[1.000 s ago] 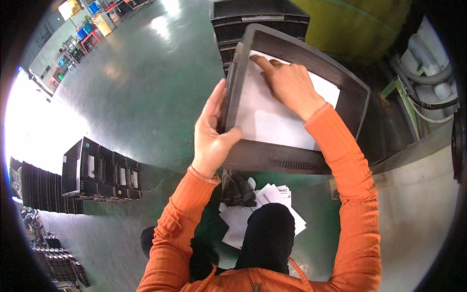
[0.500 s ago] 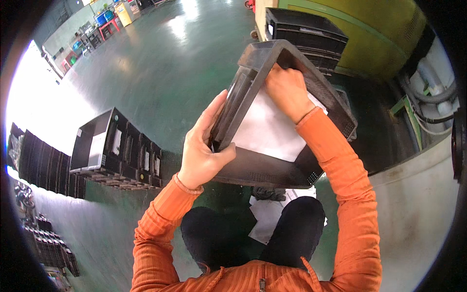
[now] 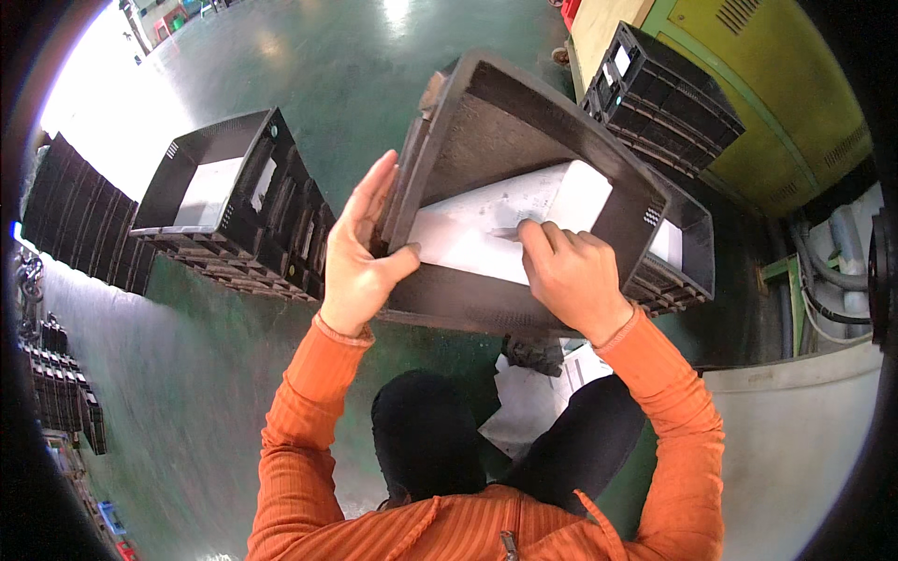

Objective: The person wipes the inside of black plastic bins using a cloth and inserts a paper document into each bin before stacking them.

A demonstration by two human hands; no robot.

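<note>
A black plastic crate (image 3: pixel 552 98) is held tilted in front of me, its open side facing me. My left hand (image 3: pixel 360 248) grips its left edge, thumb over the rim and fingers along the outside. A white paper sheet (image 3: pixel 477 248) lies inside on the bottom, its right end (image 3: pixel 582 194) curled up. Over the sheet, my right hand (image 3: pixel 572 271) is closed, with a small, thin grey piece (image 3: pixel 506 232) sticking out from its thumb and forefinger. What exactly that piece is I cannot make out.
Stacked black crates (image 3: pixel 253 220) stand on the left, more (image 3: pixel 84 210) beyond them. Another stack (image 3: pixel 664 98) stands by the green cabinet (image 3: pixel 776 56); a crate (image 3: pixel 692 234) is behind mine at right. Loose papers (image 3: pixel 524 402) and a dark crumpled thing (image 3: pixel 535 355) lie near my knees.
My right hand has come from the crate's far inner corner down toward me, over the sheet. The sheet's right end now shows curled up. The view has shifted, and my left hand still grips the crate.
</note>
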